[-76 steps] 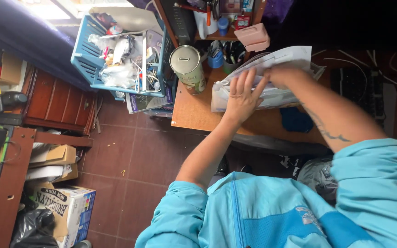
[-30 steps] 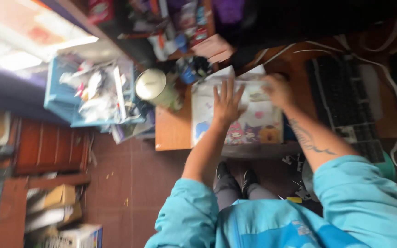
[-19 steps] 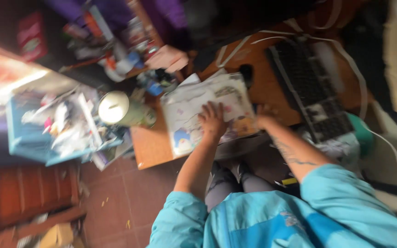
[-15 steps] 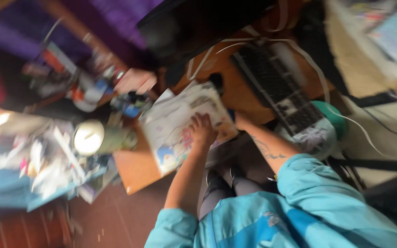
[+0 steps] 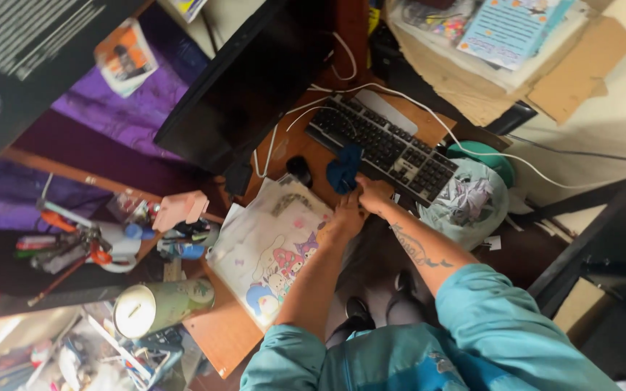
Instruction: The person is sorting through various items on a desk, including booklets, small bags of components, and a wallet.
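Observation:
A flat white bag printed with cartoon figures (image 5: pixel 269 246) lies on the wooden desk (image 5: pixel 219 340). My left hand (image 5: pixel 344 219) rests on the bag's right edge, fingers curled at its corner. Just beside it, my right hand (image 5: pixel 374 194) is closed, touching the bag's corner, right next to a crumpled blue cloth (image 5: pixel 344 168) lying against the keyboard (image 5: pixel 385 145). Whether either hand actually grips the bag is unclear.
A dark monitor (image 5: pixel 248 80) stands behind the keyboard, with white cables around it. A round tin with a slotted lid (image 5: pixel 155 308) sits at the desk's left end, near pens and clutter. A grey plastic bag (image 5: pixel 465 203) hangs at the right; papers and cardboard lie beyond.
The bag went from held up in both hands to lying flat on the desk. My hands slid from its middle to its right corner. My view swung right toward the keyboard.

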